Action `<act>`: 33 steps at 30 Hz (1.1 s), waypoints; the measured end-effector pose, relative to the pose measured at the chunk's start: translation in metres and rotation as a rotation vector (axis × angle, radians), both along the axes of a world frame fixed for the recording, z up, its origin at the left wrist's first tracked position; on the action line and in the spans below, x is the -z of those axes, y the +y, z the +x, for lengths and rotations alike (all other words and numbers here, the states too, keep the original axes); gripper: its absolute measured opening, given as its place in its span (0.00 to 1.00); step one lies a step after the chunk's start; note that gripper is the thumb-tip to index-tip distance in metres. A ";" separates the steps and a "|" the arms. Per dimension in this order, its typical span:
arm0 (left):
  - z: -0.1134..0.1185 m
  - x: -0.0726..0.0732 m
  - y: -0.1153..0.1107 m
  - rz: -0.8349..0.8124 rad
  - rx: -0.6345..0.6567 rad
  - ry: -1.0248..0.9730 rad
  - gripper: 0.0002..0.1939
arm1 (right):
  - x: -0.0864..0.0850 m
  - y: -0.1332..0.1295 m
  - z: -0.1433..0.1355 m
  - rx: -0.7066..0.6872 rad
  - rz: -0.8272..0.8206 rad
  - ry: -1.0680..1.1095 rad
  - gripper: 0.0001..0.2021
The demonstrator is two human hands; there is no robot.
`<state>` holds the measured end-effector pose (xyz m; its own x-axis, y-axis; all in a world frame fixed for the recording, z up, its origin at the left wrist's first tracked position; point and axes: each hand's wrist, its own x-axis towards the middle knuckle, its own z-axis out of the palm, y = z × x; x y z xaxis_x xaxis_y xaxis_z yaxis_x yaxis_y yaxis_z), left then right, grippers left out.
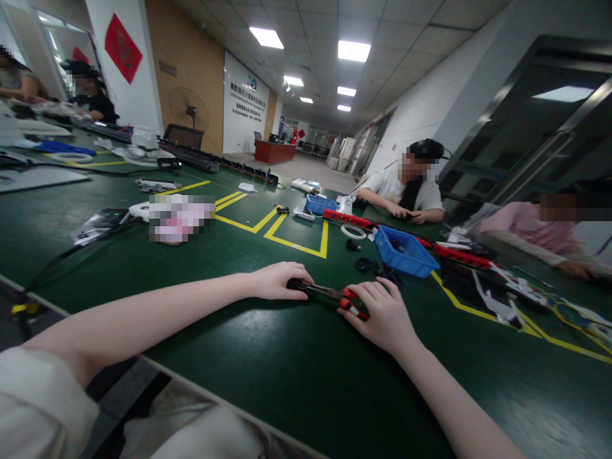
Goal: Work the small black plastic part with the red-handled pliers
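Red-and-black handled pliers (348,302) are gripped in my right hand (382,312), fingers around the handles. Their metal jaws point left, toward a small black part (299,287) pinched between the thumb and fingers of my left hand (278,280). The jaw tips meet or overlap that part's right end; whether they bite on it I cannot tell. My left fingers cover much of the part, so its kind is unclear. Both hands are just above the green tabletop (248,357). Beyond my right hand lie black pieces (382,271), close to a blue bin (405,252).
A white tape roll (353,232), a smaller blue bin (320,204) and a long red strip (463,256) lie farther off. At left are a phone-like object (182,220) and a cabled device (102,223). Yellow tape (296,245) marks the table. A person (406,185) sits across.
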<state>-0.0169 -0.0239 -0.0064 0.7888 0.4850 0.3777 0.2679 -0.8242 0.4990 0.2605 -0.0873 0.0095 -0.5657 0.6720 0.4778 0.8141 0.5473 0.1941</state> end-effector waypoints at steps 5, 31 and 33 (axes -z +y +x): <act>0.000 0.000 0.001 -0.012 -0.006 0.001 0.17 | 0.000 0.000 0.000 -0.014 0.028 -0.005 0.16; -0.001 -0.002 0.000 0.030 0.004 0.023 0.15 | 0.001 0.002 0.002 -0.027 0.068 -0.021 0.17; -0.001 -0.002 0.000 0.039 0.001 0.027 0.15 | 0.001 0.002 0.002 -0.028 0.058 -0.017 0.17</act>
